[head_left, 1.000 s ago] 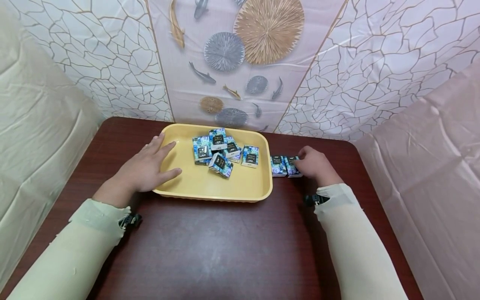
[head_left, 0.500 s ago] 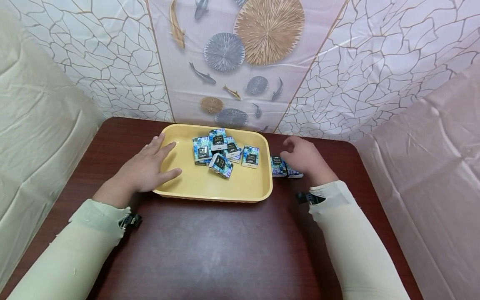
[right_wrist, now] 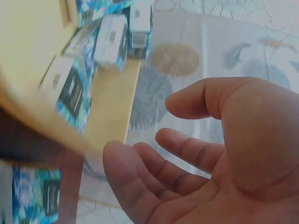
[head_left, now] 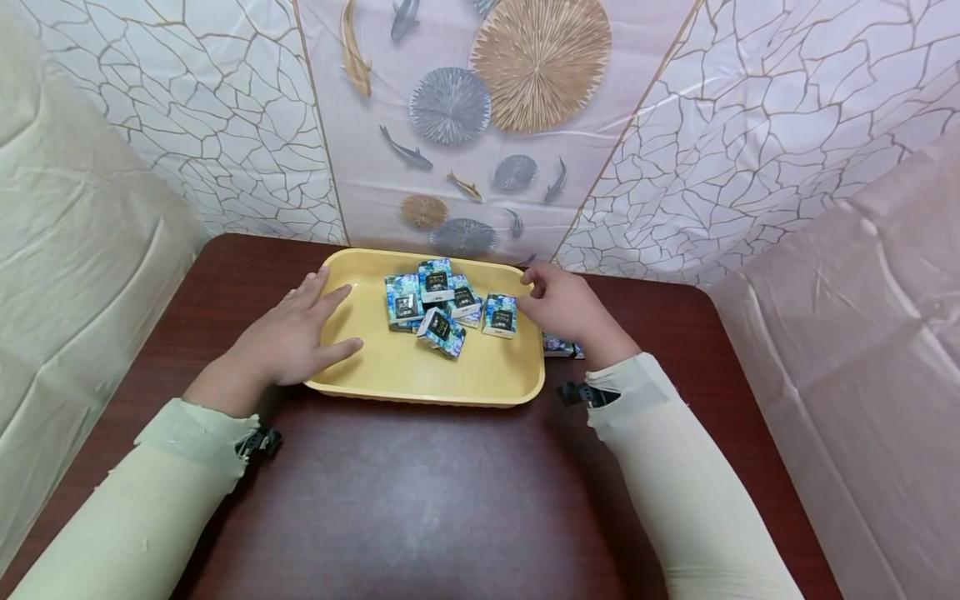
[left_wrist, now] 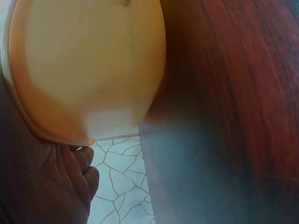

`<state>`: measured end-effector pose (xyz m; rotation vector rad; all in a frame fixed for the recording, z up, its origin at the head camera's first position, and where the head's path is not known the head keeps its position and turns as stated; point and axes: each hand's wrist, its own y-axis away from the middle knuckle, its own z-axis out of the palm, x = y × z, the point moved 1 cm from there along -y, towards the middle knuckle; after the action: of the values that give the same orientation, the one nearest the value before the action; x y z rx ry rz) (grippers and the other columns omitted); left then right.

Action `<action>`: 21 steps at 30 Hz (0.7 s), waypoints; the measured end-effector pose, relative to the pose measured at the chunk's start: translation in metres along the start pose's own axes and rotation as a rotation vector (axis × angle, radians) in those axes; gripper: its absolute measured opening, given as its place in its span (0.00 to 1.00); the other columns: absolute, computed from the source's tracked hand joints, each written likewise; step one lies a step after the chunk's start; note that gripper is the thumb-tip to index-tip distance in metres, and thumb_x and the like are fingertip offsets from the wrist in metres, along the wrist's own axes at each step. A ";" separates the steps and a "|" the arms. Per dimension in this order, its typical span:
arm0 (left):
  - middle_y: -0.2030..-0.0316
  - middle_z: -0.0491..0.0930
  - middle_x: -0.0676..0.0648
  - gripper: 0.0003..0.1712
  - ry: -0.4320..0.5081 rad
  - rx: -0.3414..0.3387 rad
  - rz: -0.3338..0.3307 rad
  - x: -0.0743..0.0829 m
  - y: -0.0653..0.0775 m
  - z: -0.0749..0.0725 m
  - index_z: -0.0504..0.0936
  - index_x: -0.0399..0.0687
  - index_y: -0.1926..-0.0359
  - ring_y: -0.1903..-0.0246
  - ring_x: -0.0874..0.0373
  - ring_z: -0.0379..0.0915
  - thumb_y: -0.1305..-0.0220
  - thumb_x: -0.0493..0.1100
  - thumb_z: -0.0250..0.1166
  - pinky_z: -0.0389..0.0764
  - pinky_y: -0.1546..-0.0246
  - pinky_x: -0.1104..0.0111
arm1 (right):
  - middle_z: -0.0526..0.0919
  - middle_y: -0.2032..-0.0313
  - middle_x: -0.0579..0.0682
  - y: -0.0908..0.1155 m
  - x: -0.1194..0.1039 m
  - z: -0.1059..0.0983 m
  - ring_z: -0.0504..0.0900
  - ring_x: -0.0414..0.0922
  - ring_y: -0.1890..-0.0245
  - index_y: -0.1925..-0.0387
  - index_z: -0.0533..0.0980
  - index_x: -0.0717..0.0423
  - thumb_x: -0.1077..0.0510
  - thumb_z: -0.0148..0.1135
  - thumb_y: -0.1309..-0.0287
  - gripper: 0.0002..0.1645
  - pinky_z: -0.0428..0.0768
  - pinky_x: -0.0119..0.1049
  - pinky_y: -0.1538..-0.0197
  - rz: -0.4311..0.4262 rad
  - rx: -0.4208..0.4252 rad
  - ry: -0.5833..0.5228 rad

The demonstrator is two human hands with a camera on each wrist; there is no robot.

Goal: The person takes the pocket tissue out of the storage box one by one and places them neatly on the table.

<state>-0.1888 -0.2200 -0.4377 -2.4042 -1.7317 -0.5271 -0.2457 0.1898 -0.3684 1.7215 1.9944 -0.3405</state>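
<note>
My left hand rests on the left rim of a yellow plastic tray, its fingers spread. In the left wrist view the palm lies against the outside of the tray. My right hand is over the tray's right rim, fingers loosely bent and holding nothing, as the right wrist view shows. Close to its fingertips lies a small blue floral box with a black label. More such boxes are heaped mid-tray, some overlapping. Outside the tray, boxes on the table are partly hidden under my right hand.
The tray stands on a dark red-brown wooden table. Behind it hangs a patterned backdrop with fish and round motifs. Pale cloth walls close off both sides. Each wrist wears a dark strap with a camera.
My right hand has lifted off the boxes on the table and moved left, over the tray's right rim. My left hand and the boxes in the tray stay in place.
</note>
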 end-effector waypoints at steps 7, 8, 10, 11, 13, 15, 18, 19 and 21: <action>0.07 0.33 0.37 0.57 0.004 -0.001 -0.004 -0.002 0.000 0.001 0.52 0.52 0.07 0.08 0.33 0.32 0.20 0.78 0.56 0.46 0.10 0.36 | 0.88 0.48 0.56 -0.010 -0.025 0.010 0.88 0.52 0.57 0.29 0.78 0.54 0.50 0.65 0.26 0.29 0.86 0.48 0.54 -0.005 -0.042 -0.075; 0.07 0.32 0.38 0.57 0.003 -0.001 -0.004 -0.002 -0.001 0.001 0.51 0.52 0.07 0.08 0.33 0.32 0.20 0.78 0.55 0.46 0.10 0.36 | 0.88 0.49 0.55 -0.012 -0.028 0.012 0.89 0.52 0.60 0.28 0.77 0.54 0.50 0.65 0.26 0.29 0.86 0.47 0.56 -0.004 -0.046 -0.081; 0.07 0.32 0.38 0.58 0.000 0.003 -0.005 -0.003 -0.001 0.001 0.51 0.53 0.07 0.08 0.33 0.32 0.21 0.79 0.55 0.46 0.10 0.36 | 0.88 0.50 0.54 -0.015 -0.036 0.015 0.91 0.51 0.63 0.28 0.77 0.53 0.49 0.66 0.26 0.30 0.87 0.46 0.57 -0.007 -0.049 -0.094; 0.07 0.32 0.38 0.58 -0.002 0.004 -0.004 -0.003 -0.002 0.001 0.51 0.53 0.07 0.08 0.33 0.32 0.21 0.79 0.55 0.46 0.10 0.36 | 0.88 0.51 0.54 -0.016 -0.040 0.017 0.91 0.50 0.64 0.27 0.77 0.52 0.49 0.66 0.25 0.30 0.88 0.46 0.58 -0.008 -0.051 -0.102; 0.07 0.32 0.37 0.58 -0.007 0.006 -0.005 -0.003 -0.001 0.001 0.51 0.52 0.07 0.08 0.33 0.33 0.21 0.79 0.55 0.46 0.10 0.36 | 0.88 0.51 0.53 -0.020 -0.046 0.021 0.92 0.49 0.65 0.27 0.76 0.51 0.49 0.66 0.24 0.29 0.88 0.47 0.56 -0.016 -0.051 -0.121; 0.07 0.32 0.37 0.57 -0.004 0.008 -0.007 -0.003 -0.001 0.001 0.51 0.52 0.07 0.08 0.33 0.33 0.21 0.78 0.55 0.46 0.10 0.36 | 0.87 0.51 0.53 -0.022 -0.053 0.025 0.93 0.50 0.64 0.26 0.75 0.51 0.49 0.66 0.23 0.30 0.89 0.48 0.54 -0.022 -0.051 -0.148; 0.07 0.33 0.37 0.57 0.007 0.006 -0.004 -0.003 0.001 0.000 0.52 0.52 0.07 0.08 0.32 0.33 0.21 0.78 0.56 0.47 0.10 0.35 | 0.86 0.50 0.53 -0.026 -0.060 0.030 0.93 0.50 0.63 0.23 0.74 0.51 0.50 0.65 0.22 0.31 0.90 0.50 0.52 -0.027 -0.054 -0.191; 0.07 0.33 0.37 0.57 0.011 0.005 -0.004 -0.003 0.001 0.000 0.52 0.53 0.07 0.08 0.33 0.33 0.21 0.78 0.56 0.47 0.10 0.35 | 0.86 0.49 0.53 -0.027 -0.063 0.032 0.93 0.50 0.63 0.22 0.73 0.51 0.50 0.65 0.22 0.32 0.90 0.50 0.51 -0.029 -0.055 -0.201; 0.07 0.33 0.37 0.57 0.012 0.006 0.000 -0.003 0.002 0.000 0.52 0.53 0.07 0.08 0.32 0.33 0.20 0.78 0.56 0.47 0.10 0.35 | 0.86 0.48 0.53 -0.029 -0.066 0.036 0.93 0.49 0.63 0.20 0.72 0.52 0.51 0.65 0.21 0.34 0.90 0.50 0.51 -0.034 -0.056 -0.211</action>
<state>-0.1878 -0.2229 -0.4386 -2.3915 -1.7264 -0.5350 -0.2614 0.1106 -0.3690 1.5502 1.8650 -0.4543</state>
